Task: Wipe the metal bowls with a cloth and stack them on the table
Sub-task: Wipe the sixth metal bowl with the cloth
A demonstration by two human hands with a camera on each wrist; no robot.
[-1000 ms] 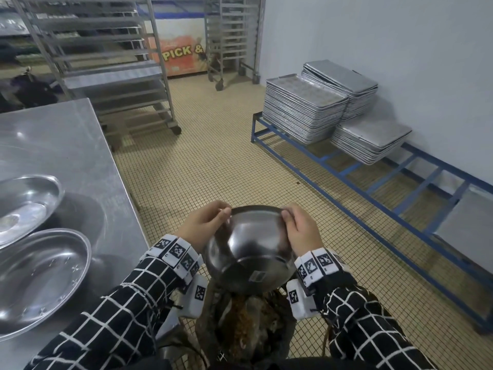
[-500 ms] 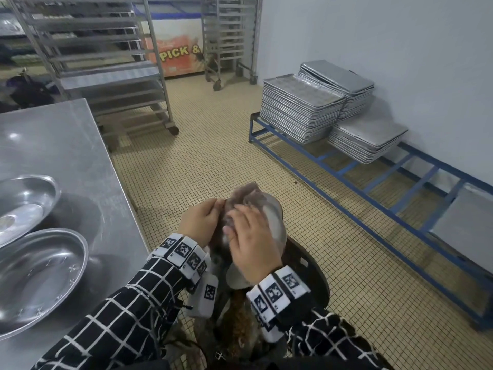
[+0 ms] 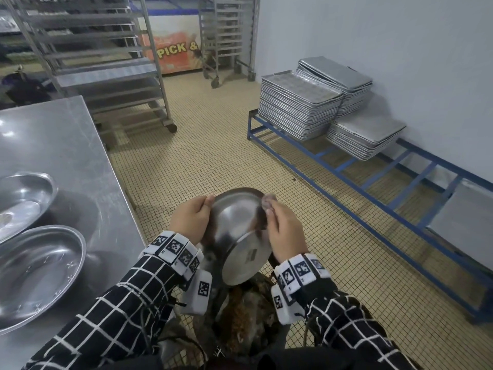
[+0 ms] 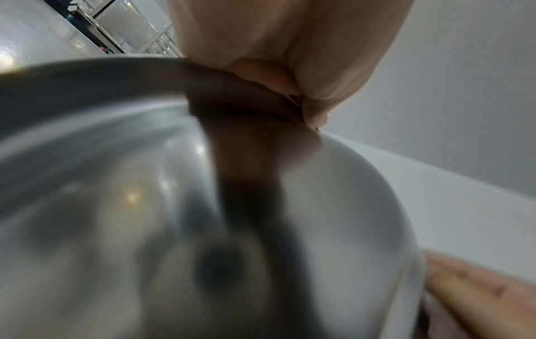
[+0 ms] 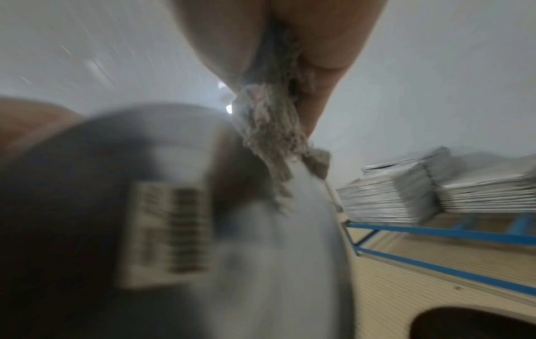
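I hold a round metal bowl (image 3: 240, 231) over the floor, tilted with its flat, labelled bottom toward me. My left hand (image 3: 190, 218) grips its left rim, thumb on the outer wall. My right hand (image 3: 282, 231) pinches a grey cloth (image 3: 268, 201) against the bowl's right rim. The right wrist view shows the frayed cloth (image 5: 269, 128) bunched between the fingers and pressed on the bowl (image 5: 261, 252), with the barcode label (image 5: 168, 231) beside it. The bowl's outer wall (image 4: 145, 206) fills the left wrist view, and there the left hand (image 4: 284, 68) clamps the rim.
Two shallow oval metal dishes (image 3: 34, 273) (image 3: 21, 198) lie on the steel table (image 3: 58, 145) at my left. Stacks of baking trays (image 3: 298, 108) rest on a blue low rack (image 3: 400, 182) along the right wall. Wheeled tray racks (image 3: 106, 65) stand behind. A dark bin (image 3: 240, 324) is below the bowl.
Half a second ago my right hand covered the bowl's bottom with the cloth. It has since slid to the right rim, uncovering the bottom, and the bowl has turned slightly.
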